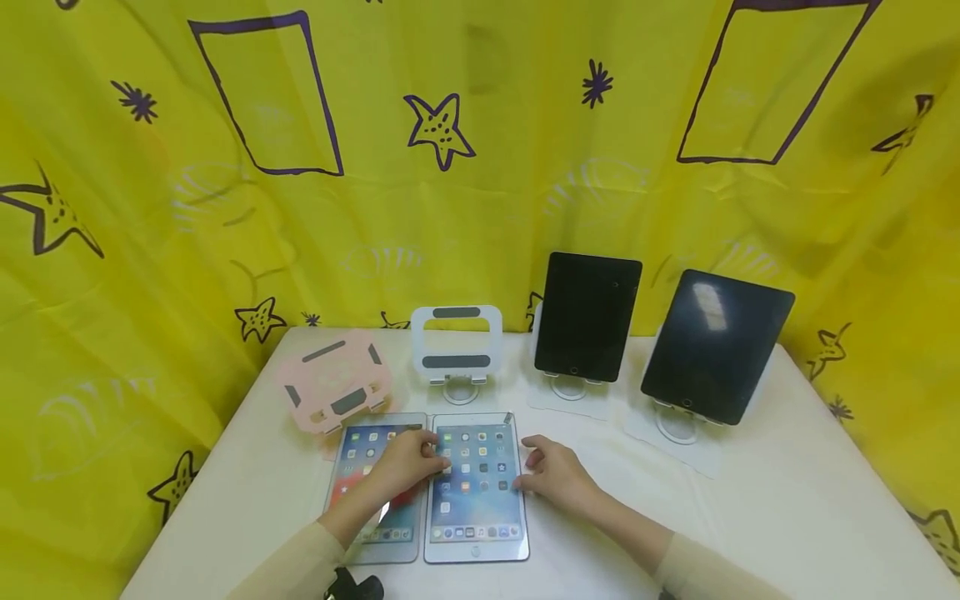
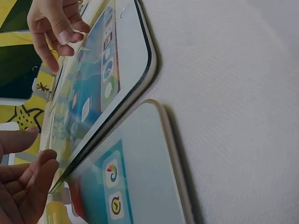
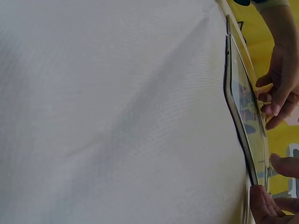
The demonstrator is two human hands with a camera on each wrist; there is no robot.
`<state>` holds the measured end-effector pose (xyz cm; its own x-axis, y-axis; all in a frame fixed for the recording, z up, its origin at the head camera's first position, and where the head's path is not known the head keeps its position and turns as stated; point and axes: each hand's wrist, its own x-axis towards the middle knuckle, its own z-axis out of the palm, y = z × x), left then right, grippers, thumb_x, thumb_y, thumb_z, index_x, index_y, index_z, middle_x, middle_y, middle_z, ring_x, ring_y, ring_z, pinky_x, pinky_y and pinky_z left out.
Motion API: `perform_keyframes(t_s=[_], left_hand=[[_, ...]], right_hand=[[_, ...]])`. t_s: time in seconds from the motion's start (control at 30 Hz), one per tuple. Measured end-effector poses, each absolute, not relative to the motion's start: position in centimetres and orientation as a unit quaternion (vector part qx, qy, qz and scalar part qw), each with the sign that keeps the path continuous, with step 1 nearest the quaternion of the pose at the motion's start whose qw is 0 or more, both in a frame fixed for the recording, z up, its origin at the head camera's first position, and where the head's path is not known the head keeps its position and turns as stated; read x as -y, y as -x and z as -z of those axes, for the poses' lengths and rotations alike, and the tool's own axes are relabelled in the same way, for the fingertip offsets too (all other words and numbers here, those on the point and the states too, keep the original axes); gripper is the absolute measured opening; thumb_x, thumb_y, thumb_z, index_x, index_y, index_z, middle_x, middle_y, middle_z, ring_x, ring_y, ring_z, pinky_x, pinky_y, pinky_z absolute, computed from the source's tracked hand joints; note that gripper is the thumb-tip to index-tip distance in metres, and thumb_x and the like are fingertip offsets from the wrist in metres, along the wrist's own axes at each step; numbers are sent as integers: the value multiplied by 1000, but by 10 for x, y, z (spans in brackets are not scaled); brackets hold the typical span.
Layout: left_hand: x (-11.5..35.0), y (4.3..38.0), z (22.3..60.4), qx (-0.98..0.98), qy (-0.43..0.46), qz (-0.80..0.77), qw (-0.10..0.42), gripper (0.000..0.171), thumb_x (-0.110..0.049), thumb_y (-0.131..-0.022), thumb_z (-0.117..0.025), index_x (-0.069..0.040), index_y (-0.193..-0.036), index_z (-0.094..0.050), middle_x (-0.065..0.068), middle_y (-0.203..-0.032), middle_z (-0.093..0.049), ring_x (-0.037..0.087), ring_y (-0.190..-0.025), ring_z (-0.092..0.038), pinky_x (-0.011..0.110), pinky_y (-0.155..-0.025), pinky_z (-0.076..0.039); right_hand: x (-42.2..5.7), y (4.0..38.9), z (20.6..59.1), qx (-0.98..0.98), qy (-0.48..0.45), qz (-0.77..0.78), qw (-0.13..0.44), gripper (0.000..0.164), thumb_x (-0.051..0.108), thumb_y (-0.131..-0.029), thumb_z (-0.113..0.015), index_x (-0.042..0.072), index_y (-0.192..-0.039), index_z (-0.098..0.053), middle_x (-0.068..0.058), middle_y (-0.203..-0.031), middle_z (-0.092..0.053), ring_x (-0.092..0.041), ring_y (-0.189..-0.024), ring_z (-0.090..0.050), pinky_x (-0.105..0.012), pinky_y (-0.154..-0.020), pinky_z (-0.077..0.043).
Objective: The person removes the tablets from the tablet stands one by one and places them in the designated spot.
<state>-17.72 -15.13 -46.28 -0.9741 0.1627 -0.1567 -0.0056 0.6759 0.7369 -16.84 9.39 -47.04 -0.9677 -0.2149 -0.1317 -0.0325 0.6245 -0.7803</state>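
A white tablet (image 1: pixel 476 487) with a lit home screen lies flat on the table, a second lit white tablet (image 1: pixel 390 533) close along its left side. My left hand (image 1: pixel 405 462) hovers across the second tablet, fingertips near the first one's left edge; in the left wrist view its thumb (image 2: pixel 18 140) and fingers (image 2: pixel 39 182) are apart and loosely bent. At the first tablet's right edge is my right hand (image 1: pixel 558 475). The right wrist view shows its fingertips (image 3: pixel 258 198) against that edge, thumb (image 3: pixel 285 164) held apart. Neither hand encloses a tablet.
Behind the tablets stand a pink tablet stand (image 1: pixel 337 375) and a white tablet stand (image 1: pixel 456 342). To the right, two dark-screened tablets, one upright (image 1: pixel 587 317) and one tilted (image 1: pixel 716 346), rest on stands. A yellow curtain (image 1: pixel 510 125) hangs behind the white table (image 1: pixel 810 517).
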Motion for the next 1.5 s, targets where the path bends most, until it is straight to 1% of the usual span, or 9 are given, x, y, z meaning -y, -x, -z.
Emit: perform_keyframes(t_s=[0.13,0.27,0.4,0.6,0.77,0.97,1.13,1.33,1.5], left_hand=[[146,180,463,-901,-37,-421,98,49,-16,-79,-75,6,-120,-58,0,-73,-61,10,-55,-53,24,-51,-45],[140,184,459,-894,-23,-443,60,50,-14,-77,-75,3,-120,-58,2,-77,-60,12,-60,-54,24,-52,-45],[134,188,454,-889,-16,-457,37,52,-15,-75,-77,-1,-121,-58,3,-85,-61,13,-68,-58,25,-57,-48],[130,193,444,-876,-44,-478,35,64,-6,-70,-80,-1,-128,-53,11,-100,-63,20,-80,-65,29,-64,-54],[126,203,437,-846,-45,-532,8,68,-3,-69,-80,-1,-131,-51,16,-105,-62,20,-80,-65,27,-63,-54],[117,214,433,-825,-35,-564,-23,72,-9,-72,-81,-5,-135,-47,16,-112,-60,22,-86,-64,27,-63,-54],[108,221,427,-824,-58,-563,-21,81,-10,-71,-82,-7,-141,-41,15,-117,-58,28,-96,-63,29,-68,-55],[95,230,418,-833,-74,-549,-14,105,-12,-66,-86,-14,-150,-23,13,-126,-55,31,-105,-61,39,-80,-55],[81,236,418,-839,-96,-535,-17,110,-14,-65,-87,-15,-151,-19,14,-130,-52,30,-111,-59,41,-87,-53]], right_hand=[[-97,171,465,-885,53,452,98,60,12,-69,-82,-1,-121,-57,-2,-85,-60,-14,-75,-58,-25,-62,-49],[-98,173,456,-872,47,477,95,61,17,-70,-83,1,-123,-57,-3,-89,-62,-15,-76,-60,-25,-60,-50],[-99,177,448,-870,33,487,77,62,21,-70,-83,4,-125,-58,-4,-92,-63,-15,-76,-59,-25,-60,-49],[-105,186,441,-869,-8,493,40,77,29,-71,-83,9,-136,-46,-9,-108,-63,-17,-82,-60,-26,-64,-50],[-117,194,434,-876,-23,482,15,92,37,-70,-83,9,-143,-34,-15,-124,-56,-24,-93,-61,-29,-68,-54],[-132,201,430,-881,-16,474,-5,96,38,-73,-81,9,-147,-26,-19,-139,-44,-30,-109,-56,-38,-81,-54],[-140,206,427,-884,-15,467,-24,99,38,-73,-80,9,-148,-23,-19,-142,-39,-33,-116,-53,-46,-89,-51],[-145,214,423,-883,-6,467,-54,103,38,-72,-81,7,-149,-20,-19,-142,-36,-37,-121,-44,-50,-96,-45],[-151,223,423,-892,-4,444,-87,111,39,-69,-84,7,-150,-15,-21,-145,-31,-37,-126,-38,-53,-98,-42]])
